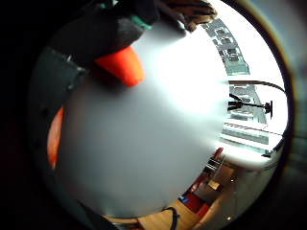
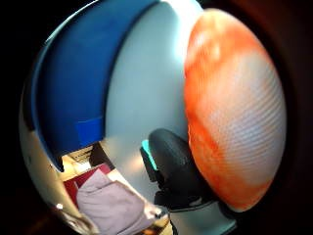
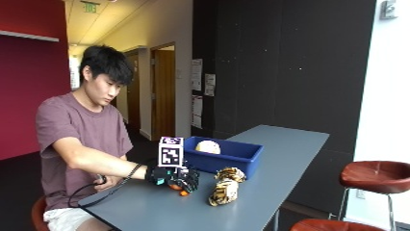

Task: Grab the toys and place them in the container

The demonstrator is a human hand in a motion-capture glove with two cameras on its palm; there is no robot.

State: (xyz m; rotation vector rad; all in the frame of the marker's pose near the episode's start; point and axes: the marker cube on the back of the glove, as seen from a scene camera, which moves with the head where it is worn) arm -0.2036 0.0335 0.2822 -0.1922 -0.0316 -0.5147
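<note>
Starting at the left of the outside view, the person sits at the near end of the grey table (image 3: 288, 149), the forearm reaching across it to the gloved right hand (image 3: 176, 178). This hand is down at the table surface, and its fingers are curled over a small orange toy (image 3: 183, 191); only a bit of orange shows under the knuckles. The little finger side palm view shows an orange part of the toy against a black finger, and in the thumb side palm view the orange surface fills much of the picture, so I judge the hand has the toy in its grasp, though the table is touching or very near below it.

Next to the right, at about 3 o'clock from the hand, lies the tiger toy (image 3: 224, 187), near but apart, its long axis running from near to far along the table.

The blue container (image 3: 234, 153) stands at about 1 o'clock from the hand, just behind the tiger toy, with a pale round toy (image 3: 207, 147) already inside. The coming move turns on this: the hand must lift and carry the toy up and over the near wall.
</note>
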